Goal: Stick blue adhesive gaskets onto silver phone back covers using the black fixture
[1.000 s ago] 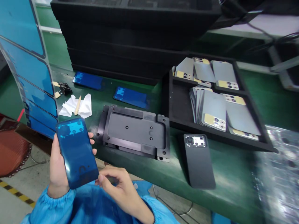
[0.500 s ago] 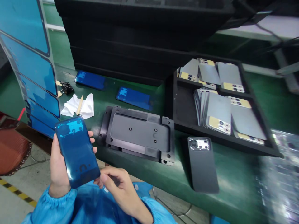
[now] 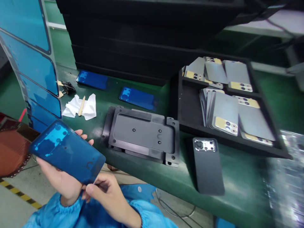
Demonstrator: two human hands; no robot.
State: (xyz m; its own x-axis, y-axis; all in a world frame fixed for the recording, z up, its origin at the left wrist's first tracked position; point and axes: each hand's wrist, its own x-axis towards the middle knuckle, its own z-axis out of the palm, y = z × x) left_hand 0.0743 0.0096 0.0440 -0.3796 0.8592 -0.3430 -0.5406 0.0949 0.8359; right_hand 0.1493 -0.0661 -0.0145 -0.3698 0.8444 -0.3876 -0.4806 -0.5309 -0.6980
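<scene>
My left hand (image 3: pixel 63 182) is closed around a phone (image 3: pixel 71 152) whose back carries blue film, with camera cut-outs at its upper left end. The phone is tilted, its far end toward the left, and my fingertips show along its far edge. With thumb and forefinger pinched together, my right hand (image 3: pixel 108 193) is at the phone's lower right corner, on the edge of the blue film. A black fixture (image 3: pixel 142 134) with a shallow phone-shaped recess lies on the green bench (image 3: pixel 237 177) beyond my hands.
Sheets of blue film (image 3: pixel 35 72) hang at the left. Beside them are a binder clip (image 3: pixel 67 88) and a white cloth (image 3: pixel 90 107) with a wooden stick (image 3: pixel 82 106). A dark phone (image 3: pixel 208 167) lies right. Behind it, a black tray (image 3: pixel 190 110) holds several grey panels (image 3: pixel 225 107).
My left hand has turned the phone so its camera end swings left and down. My right hand has moved left with the phone's lower corner.
</scene>
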